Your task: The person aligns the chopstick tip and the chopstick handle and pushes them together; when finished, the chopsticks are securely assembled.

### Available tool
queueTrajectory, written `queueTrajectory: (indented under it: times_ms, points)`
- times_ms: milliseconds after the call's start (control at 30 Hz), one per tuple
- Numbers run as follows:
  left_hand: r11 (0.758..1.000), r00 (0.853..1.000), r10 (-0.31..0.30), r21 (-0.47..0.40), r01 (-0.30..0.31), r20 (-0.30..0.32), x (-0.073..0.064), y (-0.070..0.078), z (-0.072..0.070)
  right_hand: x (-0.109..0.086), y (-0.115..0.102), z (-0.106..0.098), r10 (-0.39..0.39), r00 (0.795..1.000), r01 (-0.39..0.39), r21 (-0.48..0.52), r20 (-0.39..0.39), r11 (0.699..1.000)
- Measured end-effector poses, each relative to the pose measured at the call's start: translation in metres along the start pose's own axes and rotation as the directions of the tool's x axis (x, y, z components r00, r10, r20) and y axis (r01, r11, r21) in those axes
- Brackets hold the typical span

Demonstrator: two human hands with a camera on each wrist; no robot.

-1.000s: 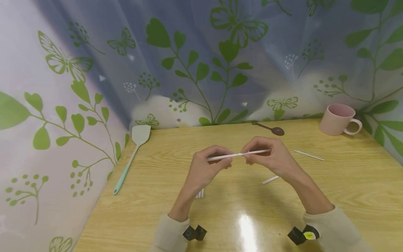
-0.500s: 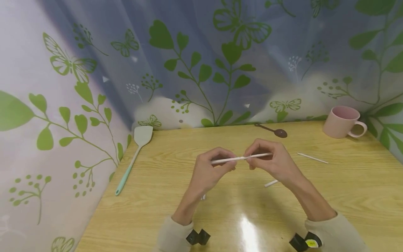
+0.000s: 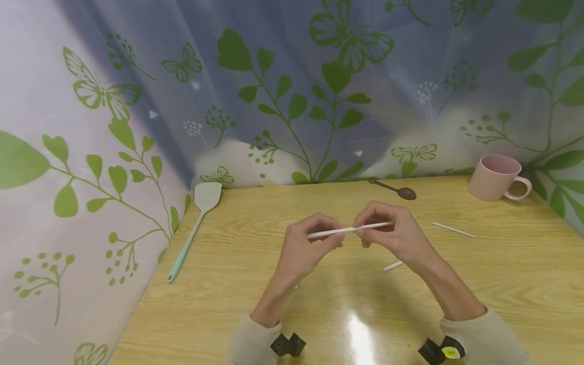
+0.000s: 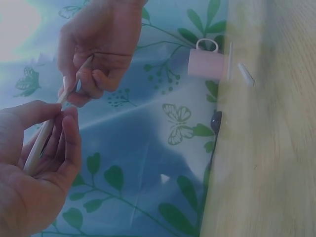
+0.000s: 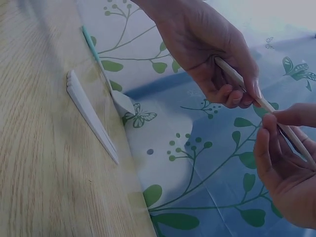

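Observation:
A slim white stick (image 3: 326, 233), tapered like a chopstick, is held level above the table between both hands. My left hand (image 3: 301, 246) pinches its left part between thumb and fingers. On the right part, the thumb and fingertips of my right hand (image 3: 397, 230) do the same, close to the left fingertips. In the left wrist view the stick (image 4: 39, 148) runs from one palm to the other. Under my left wrist, several similar white sticks (image 5: 91, 116) lie side by side, nearly hidden in the head view. Another white stick (image 3: 393, 266) is partly covered by my right hand.
A thin white stick (image 3: 452, 229) lies at the right. Toward the back are a brown spoon (image 3: 405, 193) and a pink mug (image 3: 494, 177). A pale spatula with a green handle (image 3: 196, 223) rests at the left. Patterned curtain (image 3: 283, 101) borders the wooden table (image 3: 515, 294).
The head view has shifted slightly, so everything sits a little lower and further right. Both hands keep their pinch; the small break visible mid-stick earlier now looks like a nearly continuous line.

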State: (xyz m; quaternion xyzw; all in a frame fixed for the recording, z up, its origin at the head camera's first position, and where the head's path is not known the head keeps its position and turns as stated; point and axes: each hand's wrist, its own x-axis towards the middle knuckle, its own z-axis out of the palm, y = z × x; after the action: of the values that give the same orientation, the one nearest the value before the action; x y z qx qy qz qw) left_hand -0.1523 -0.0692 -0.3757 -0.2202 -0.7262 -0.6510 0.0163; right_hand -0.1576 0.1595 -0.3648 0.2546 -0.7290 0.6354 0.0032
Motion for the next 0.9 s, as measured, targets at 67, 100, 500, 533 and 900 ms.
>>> queueTrajectory:
  times_ms: [67,100,500,533,900]
  points:
    - [1.0,1.0,-0.016,0.014,0.016,0.003,0.0,-0.001,-0.001,0.001,0.002,-0.002,-0.003,1.0,0.003,-0.009,0.02,1.0]
    - [1.0,1.0,-0.021,0.023,0.021,0.006,0.0,-0.002,-0.002,0.001,0.003,-0.003,-0.006,1.0,0.006,-0.018,0.028,1.0]
    - [0.991,0.997,-0.058,0.122,0.051,0.052,0.002,-0.004,-0.019,0.01,0.014,-0.016,0.021,1.0,-0.021,-0.031,0.02,0.999]
    - [0.991,0.996,-0.07,0.12,0.063,0.053,0.001,-0.004,-0.021,0.011,0.015,-0.016,0.042,0.999,-0.042,-0.033,0.007,0.999]
    - [0.977,0.987,-0.156,0.152,0.147,0.046,-0.012,-0.015,-0.046,0.036,0.031,-0.008,0.203,0.976,-0.187,0.188,-0.072,0.964]
